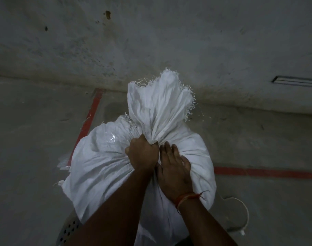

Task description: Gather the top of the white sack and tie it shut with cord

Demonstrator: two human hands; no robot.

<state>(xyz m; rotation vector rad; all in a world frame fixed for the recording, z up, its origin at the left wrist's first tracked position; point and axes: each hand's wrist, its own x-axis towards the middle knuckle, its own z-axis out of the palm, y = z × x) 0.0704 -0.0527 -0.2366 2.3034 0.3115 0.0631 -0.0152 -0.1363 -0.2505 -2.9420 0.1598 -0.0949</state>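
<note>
1. Now, the white sack [105,167] stands full on the floor [27,148], near the wall.
2. Its neck [152,137] is gathered; left hand [142,155] fisted round it.
3. Right hand [174,171] lies spread, pressing the sack.
4. No cord visible; tying remains.

The left hand [142,153] fists the white sack [102,162] at its gathered neck; the right hand [174,172] lies flat beside it.

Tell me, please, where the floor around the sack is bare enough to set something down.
Left of the white sack, beyond the red floor line, the concrete is bare. So is the right side beyond the other red line, toward the wall. Crowded: the white bucket at lower right, and the neck, where the left hand and right hand work.
</note>
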